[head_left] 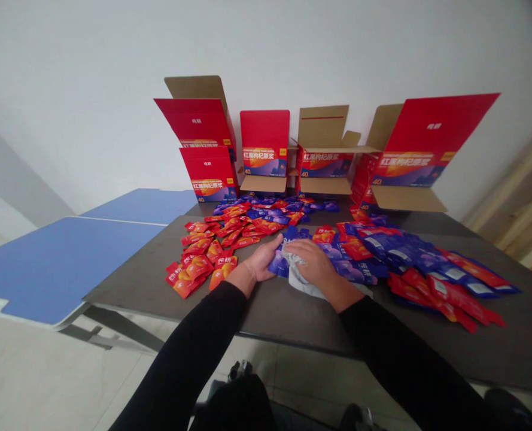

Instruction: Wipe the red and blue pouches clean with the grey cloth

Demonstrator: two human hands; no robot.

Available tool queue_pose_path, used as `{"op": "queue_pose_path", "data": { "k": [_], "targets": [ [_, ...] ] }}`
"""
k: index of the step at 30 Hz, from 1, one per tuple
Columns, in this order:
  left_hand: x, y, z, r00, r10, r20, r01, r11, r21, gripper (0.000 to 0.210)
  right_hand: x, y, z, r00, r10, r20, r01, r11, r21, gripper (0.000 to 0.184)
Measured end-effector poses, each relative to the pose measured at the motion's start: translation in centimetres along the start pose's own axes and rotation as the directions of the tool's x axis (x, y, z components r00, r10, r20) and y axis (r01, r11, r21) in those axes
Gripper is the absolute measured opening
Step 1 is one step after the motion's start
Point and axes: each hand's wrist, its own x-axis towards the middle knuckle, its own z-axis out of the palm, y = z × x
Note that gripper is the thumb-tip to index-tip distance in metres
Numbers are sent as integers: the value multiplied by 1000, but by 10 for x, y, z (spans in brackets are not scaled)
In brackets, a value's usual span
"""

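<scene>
My left hand (262, 259) and my right hand (311, 261) rest together near the front middle of a dark grey table (266, 311). Between them they grip a small bundle of blue sachets (280, 263). A pale grey cloth or bag (302, 281) lies under my right hand. Red and orange sachets (198, 266) are spread to the left of my hands. Blue and red sachets (409, 257) lie in overlapping rows to the right. Both my sleeves are black.
Several open red cardboard boxes (266, 143) stand along the table's far edge against a white wall, a large one (422, 149) at the right. A mixed heap of sachets (270, 212) lies before them. Blue tables (50, 263) adjoin on the left.
</scene>
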Motion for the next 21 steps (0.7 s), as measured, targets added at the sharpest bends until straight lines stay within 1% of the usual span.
{"op": "queue_pose_path", "data": {
  "k": [3, 5, 8, 11, 14, 16, 18, 19, 21],
  "targets": [
    [1, -2, -3, 1000, -13, 13, 13, 1000, 10, 32, -1, 3, -1, 994, 84, -64, -87, 995, -52, 51],
    [2, -3, -5, 1000, -27, 8, 27, 999, 45, 30, -1, 4, -2, 989, 112, -95, -119, 990, -78, 50],
    [2, -3, -8, 998, -60, 17, 57, 990, 129, 32, -1, 6, -4, 981, 143, -128, -157, 981, -111, 50],
    [-1, -2, -8, 996, -80, 30, 73, 982, 175, 34, -1, 10, -6, 964, 205, -171, -230, 962, -144, 48],
    [-5, 1, -6, 995, -102, 14, 98, 982, 159, 36, -1, 13, -8, 936, 259, -239, -301, 941, -157, 47],
    [-6, 3, -5, 995, -95, 15, 93, 990, 109, 39, 0, 12, -9, 917, 277, -289, -328, 933, -146, 47],
    [-6, 6, -4, 998, -67, 16, 67, 997, 38, 41, 0, 7, -10, 918, 265, -295, -311, 943, -120, 49],
    [-6, 6, -4, 999, -53, 13, 53, 999, 7, 40, 0, 3, -10, 930, 244, -275, -281, 954, -105, 51],
    [-5, 8, -5, 999, -32, 5, 32, 999, -31, 37, 1, -5, -10, 965, 167, -202, -184, 981, -69, 54]
  ]
}}
